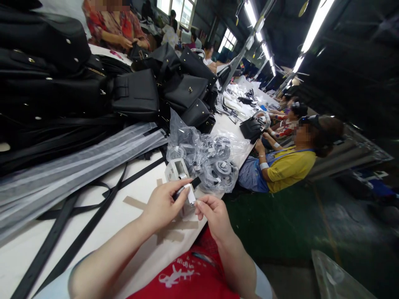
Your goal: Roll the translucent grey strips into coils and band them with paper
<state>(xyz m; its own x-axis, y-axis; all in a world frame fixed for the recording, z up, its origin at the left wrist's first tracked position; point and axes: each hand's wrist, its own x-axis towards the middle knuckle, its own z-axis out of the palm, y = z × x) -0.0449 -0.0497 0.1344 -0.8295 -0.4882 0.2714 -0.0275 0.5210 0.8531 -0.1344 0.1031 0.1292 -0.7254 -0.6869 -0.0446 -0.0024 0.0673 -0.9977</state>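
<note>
My left hand [163, 203] is closed round a short black strap [196, 182], whose dark end sticks out past the fingers. A small white wrap [190, 194] lies across the strap under my thumb. My right hand [215, 214] has thumb and forefinger pinched at the lower corner of that wrap; the fingertips hide exactly what they grip. Just behind my left hand stands a whitish box-like holder [178, 168] with an opening. Close beyond both hands lies a clear plastic bag [215, 160] with several rolled grey straps in it.
Black leather bags [137, 93] are piled at the far left. Long grey wrapped strips [77, 158] and black straps [102, 207] cross the white table [134, 243]. Brown tape strips [174, 236] lie below my hands. A co-worker in yellow [288, 168] sits at the right.
</note>
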